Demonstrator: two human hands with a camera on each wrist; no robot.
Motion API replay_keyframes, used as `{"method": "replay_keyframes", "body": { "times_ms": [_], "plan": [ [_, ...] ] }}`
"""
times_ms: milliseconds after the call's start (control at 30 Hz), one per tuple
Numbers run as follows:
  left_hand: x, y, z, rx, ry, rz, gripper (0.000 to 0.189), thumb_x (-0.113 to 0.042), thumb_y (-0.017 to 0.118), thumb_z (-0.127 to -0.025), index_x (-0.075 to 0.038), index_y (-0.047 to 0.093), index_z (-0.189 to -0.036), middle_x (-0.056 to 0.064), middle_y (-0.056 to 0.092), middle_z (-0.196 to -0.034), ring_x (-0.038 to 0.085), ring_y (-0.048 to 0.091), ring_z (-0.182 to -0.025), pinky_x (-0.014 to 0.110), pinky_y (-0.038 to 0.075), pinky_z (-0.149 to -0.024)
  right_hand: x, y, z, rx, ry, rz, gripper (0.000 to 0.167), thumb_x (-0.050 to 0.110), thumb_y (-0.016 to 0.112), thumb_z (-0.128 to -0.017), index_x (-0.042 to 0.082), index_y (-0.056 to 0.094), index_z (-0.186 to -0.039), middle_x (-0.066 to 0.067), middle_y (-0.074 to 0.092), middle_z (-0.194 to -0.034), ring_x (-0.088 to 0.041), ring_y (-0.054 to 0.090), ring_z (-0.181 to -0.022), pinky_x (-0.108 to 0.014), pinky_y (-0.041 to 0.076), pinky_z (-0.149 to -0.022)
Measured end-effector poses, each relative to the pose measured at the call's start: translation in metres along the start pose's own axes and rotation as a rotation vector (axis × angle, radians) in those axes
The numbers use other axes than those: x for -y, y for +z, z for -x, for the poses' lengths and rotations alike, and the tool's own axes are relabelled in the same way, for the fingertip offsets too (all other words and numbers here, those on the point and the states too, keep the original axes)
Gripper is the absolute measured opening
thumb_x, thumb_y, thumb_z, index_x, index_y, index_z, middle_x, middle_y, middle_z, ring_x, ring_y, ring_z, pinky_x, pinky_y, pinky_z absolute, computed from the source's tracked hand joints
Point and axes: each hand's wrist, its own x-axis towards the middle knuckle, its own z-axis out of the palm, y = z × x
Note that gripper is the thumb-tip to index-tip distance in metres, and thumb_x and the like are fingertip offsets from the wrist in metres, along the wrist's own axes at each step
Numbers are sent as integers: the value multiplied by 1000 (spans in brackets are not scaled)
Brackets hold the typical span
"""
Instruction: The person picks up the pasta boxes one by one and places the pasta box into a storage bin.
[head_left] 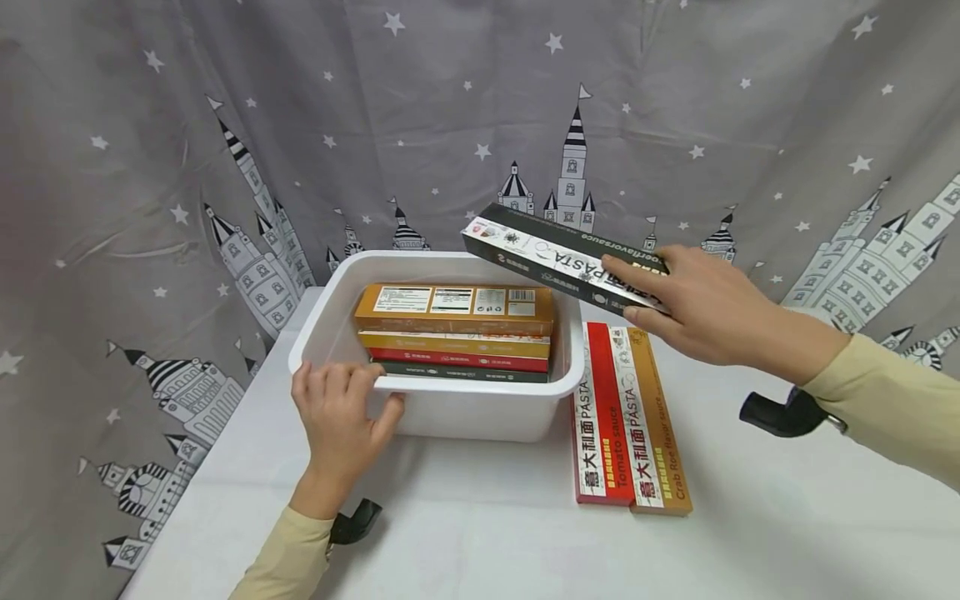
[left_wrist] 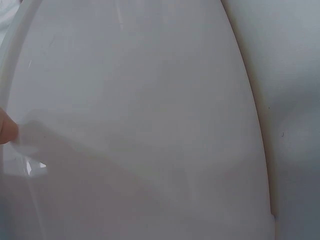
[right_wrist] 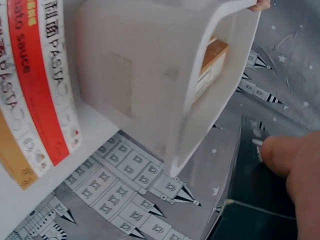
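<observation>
My right hand (head_left: 708, 304) grips one end of a black pasta box (head_left: 555, 254), which is tilted and held up over the right rim of a white plastic bin (head_left: 472, 414). In the right wrist view the thumb (right_wrist: 282, 155) presses on the dark box (right_wrist: 260, 187). My left hand (head_left: 341, 417) holds the bin's front left rim, fingers over the edge and thumb on the outer wall. Inside the bin lie an orange box (head_left: 453, 323), a yellow box (head_left: 457, 344), a red box (head_left: 457, 361) and a black box (head_left: 461, 372), side by side.
A red tomato sauce pasta box (head_left: 611, 417) and an orange crab roe pasta box (head_left: 656, 425) lie side by side right of the bin on the white table (head_left: 480, 517). A grey curtain (head_left: 420, 108) with castles and stars hangs behind.
</observation>
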Motion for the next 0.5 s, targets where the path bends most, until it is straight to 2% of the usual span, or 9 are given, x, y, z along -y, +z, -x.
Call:
{"method": "replay_keyframes", "body": {
  "times_ms": [133, 333, 500],
  "plan": [
    [0, 1, 0, -3, 2, -1, 31, -28, 55, -81, -1, 61, -94, 17, 53, -84, 40, 46, -90, 71, 26, -101, 7, -4, -15, 38, -36, -8, 62, 37, 62, -97, 31, 42, -156, -26, 58, -129, -36, 56, -109, -49, 51, -76],
    [0, 1, 0, -13, 6, -3, 32, -29, 55, -81, -1, 62, -94, 17, 54, -84, 41, 46, -90, 71, 26, -101, 20, -5, -39, 113, -71, -27, 61, 38, 58, -100, 33, 39, -157, -27, 56, -134, -38, 56, -114, -54, 51, -87],
    [0, 3, -1, -30, 12, 1, 32, -29, 55, -80, -1, 62, -94, 18, 54, -83, 41, 46, -90, 70, 26, -101, 28, 1, -59, 133, -145, -40, 60, 38, 57, -101, 31, 39, -157, -24, 58, -125, -33, 55, -103, -47, 50, -80]
  ]
}}
